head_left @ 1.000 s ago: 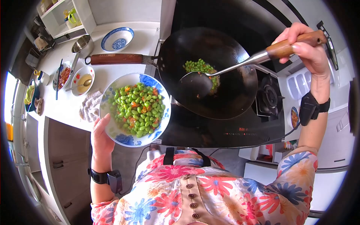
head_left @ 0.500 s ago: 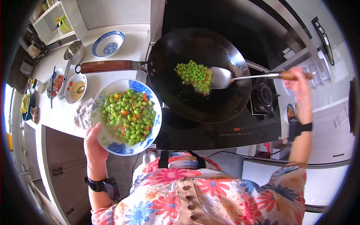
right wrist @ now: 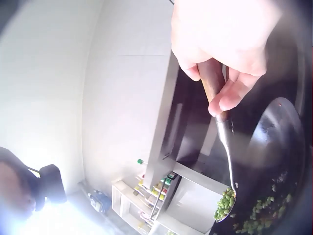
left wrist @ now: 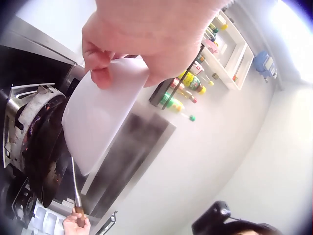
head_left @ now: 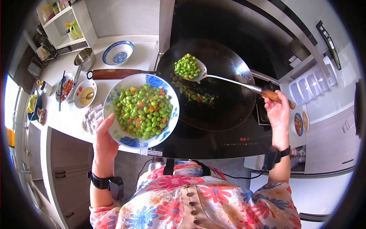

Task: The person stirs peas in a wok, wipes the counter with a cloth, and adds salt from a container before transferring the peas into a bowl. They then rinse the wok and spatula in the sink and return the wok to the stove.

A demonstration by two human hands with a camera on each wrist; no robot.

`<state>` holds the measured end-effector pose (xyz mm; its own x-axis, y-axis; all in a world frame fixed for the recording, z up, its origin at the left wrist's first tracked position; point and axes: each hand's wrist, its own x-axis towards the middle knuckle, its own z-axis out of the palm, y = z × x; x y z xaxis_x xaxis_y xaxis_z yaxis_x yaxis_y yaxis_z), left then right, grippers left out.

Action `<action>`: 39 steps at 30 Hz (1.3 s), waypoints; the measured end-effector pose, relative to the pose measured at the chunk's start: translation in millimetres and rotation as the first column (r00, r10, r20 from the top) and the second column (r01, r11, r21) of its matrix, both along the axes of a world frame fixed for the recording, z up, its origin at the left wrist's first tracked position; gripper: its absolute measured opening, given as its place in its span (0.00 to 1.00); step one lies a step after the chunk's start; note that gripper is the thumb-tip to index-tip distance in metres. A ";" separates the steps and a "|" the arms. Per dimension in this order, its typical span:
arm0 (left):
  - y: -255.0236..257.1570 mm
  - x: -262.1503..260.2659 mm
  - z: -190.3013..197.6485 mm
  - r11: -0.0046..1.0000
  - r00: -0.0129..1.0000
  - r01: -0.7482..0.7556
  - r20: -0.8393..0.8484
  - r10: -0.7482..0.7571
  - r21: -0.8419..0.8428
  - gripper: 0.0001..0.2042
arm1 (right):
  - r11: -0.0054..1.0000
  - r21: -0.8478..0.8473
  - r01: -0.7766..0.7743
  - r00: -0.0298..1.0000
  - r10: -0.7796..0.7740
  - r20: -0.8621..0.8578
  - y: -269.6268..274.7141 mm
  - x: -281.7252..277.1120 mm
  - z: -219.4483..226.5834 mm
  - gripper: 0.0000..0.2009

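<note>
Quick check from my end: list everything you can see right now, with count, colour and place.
plate: 1, white with blue flowers, heaped with green beans and orange bits, held beside the wok
wok: 1, black with a wooden handle, on the stove, a few beans left inside
spatula: 1, steel with a wooden grip, loaded with green beans above the wok
stove: 1, black, under the wok
blue bowl: 1, blue and white, on the counter behind the wok handle
steel bowl: 1, silver, left of the blue bowl
small dishes: several, white, along the counter's left side
cloth: 1, pale, on the counter by the plate
left hand: 1, holds the plate's rim
right hand: 1, grips the spatula's wooden end
</note>
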<state>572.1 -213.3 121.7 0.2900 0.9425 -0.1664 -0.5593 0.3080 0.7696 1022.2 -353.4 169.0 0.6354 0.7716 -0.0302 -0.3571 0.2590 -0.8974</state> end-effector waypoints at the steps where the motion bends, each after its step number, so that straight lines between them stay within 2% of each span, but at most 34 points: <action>1: 2.6 5.3 3.1 1.000 0.999 0.030 -0.012 -0.030 -0.005 0.16 | 0.999 0.031 -0.004 1.000 0.003 0.030 -1.9 0.3 10.6 0.09; 3: 11.5 4.5 0.8 0.993 0.991 0.120 -0.053 -0.120 0.003 0.18 | 0.997 0.072 -0.034 0.996 0.028 0.081 -7.7 4.0 33.0 0.09; 4: 13.6 9.8 4.0 0.992 0.986 0.122 -0.114 -0.123 -0.013 0.18 | 0.995 0.093 -0.048 0.993 0.037 0.116 -10.2 2.7 45.9 0.09; 7: 22.8 22.9 8.0 0.993 0.981 0.112 -0.158 -0.117 -0.036 0.18 | 0.990 0.131 -0.046 0.965 0.010 0.261 -20.0 -6.5 78.0 0.10; 9: 30.4 30.9 8.0 0.980 0.968 0.194 -0.171 -0.186 0.032 0.17 | 0.981 0.141 -0.133 0.921 0.070 0.383 -27.2 -21.8 95.5 0.09; 11: 30.9 46.0 18.8 0.989 0.976 0.148 -0.164 -0.146 0.003 0.15 | 0.973 0.133 -0.191 0.894 0.116 0.434 -35.0 -40.3 108.8 0.08; 13: 34.8 54.3 19.8 0.994 0.984 0.106 -0.139 -0.109 -0.029 0.14 | 0.950 0.107 -0.292 0.728 0.148 0.670 -41.9 -56.1 117.2 0.07; 14: 35.7 56.5 21.4 0.994 0.985 0.104 -0.138 -0.107 -0.031 0.14 | 0.950 0.105 -0.295 0.727 0.151 0.670 -47.1 -57.2 120.4 0.07; 16: 35.8 59.6 24.3 0.992 0.978 0.125 -0.169 -0.122 0.006 0.14 | 0.942 0.084 -0.326 0.519 0.103 0.849 -56.1 -53.6 126.2 0.07; 17: 37.6 58.2 21.9 0.992 0.978 0.124 -0.167 -0.121 0.004 0.14 | 0.932 0.087 -0.352 0.473 0.096 0.876 -56.2 -50.3 129.5 0.06; 18: 40.3 55.6 17.2 0.985 0.971 0.171 -0.174 -0.164 0.028 0.14 | 0.932 0.085 -0.353 0.470 0.098 0.877 -56.3 -46.3 130.3 0.06; 19: 42.0 54.2 13.5 0.975 0.961 0.218 -0.183 -0.205 0.051 0.15 | 0.953 0.114 -0.281 0.516 0.050 0.855 -55.9 -42.1 129.6 0.06; 21: 42.0 54.7 8.8 0.980 0.968 0.198 -0.164 -0.191 0.030 0.16 | 0.970 0.164 -0.181 0.604 -0.022 0.797 -46.0 -35.8 121.1 0.07; 23: 39.5 55.3 9.3 0.982 0.972 0.188 -0.146 -0.185 0.011 0.16 | 0.980 0.106 -0.171 0.613 0.022 0.790 -23.9 -36.9 106.7 0.07; 24: 35.0 54.7 12.9 0.991 0.987 0.128 -0.094 -0.131 -0.036 0.15 | 0.986 0.046 -0.161 0.625 0.065 0.778 -12.9 -39.2 101.1 0.07; 25: 31.1 54.7 14.4 0.994 0.996 0.072 -0.046 -0.076 -0.085 0.15 | 0.986 0.001 -0.168 0.591 0.100 0.801 -2.0 -40.2 96.8 0.06; 26: 30.5 48.0 11.4 0.987 0.992 0.124 0.026 -0.122 -0.099 0.16 | 0.984 -0.046 -0.173 0.557 0.136 0.819 8.7 -42.1 94.8 0.06; 30: 27.2 15.6 -9.8 0.989 0.981 0.116 0.163 -0.100 -0.093 0.17 | 0.965 -0.129 -0.227 0.432 0.218 0.875 44.6 -52.7 93.7 0.05; 32: 20.6 2.2 -12.2 0.992 0.984 0.108 0.149 -0.097 -0.068 0.17 | 0.957 -0.148 -0.251 0.219 0.205 0.954 57.9 -57.7 94.1 0.05; 34: 11.0 -9.9 -12.3 0.997 0.994 0.052 0.103 -0.046 -0.054 0.17 | 0.946 -0.189 -0.264 0.222 0.250 0.943 56.0 -67.3 103.9 0.04; 36: 2.1 -20.9 -16.5 0.998 0.996 0.012 0.094 -0.006 -0.056 0.17 | 0.868 -0.287 -0.404 0.248 0.407 0.879 48.4 -71.9 115.0 0.05; 37: -1.2 -27.7 -19.4 0.998 0.997 0.007 0.082 -0.002 -0.062 0.17 | 0.843 -0.275 -0.462 0.269 0.428 0.863 43.8 -73.9 119.7 0.05; 39: -7.8 -37.3 -26.0 0.995 0.998 -0.034 0.058 0.039 -0.093 0.18 | 0.848 -0.271 -0.456 0.272 0.422 0.865 38.6 -77.1 123.2 0.05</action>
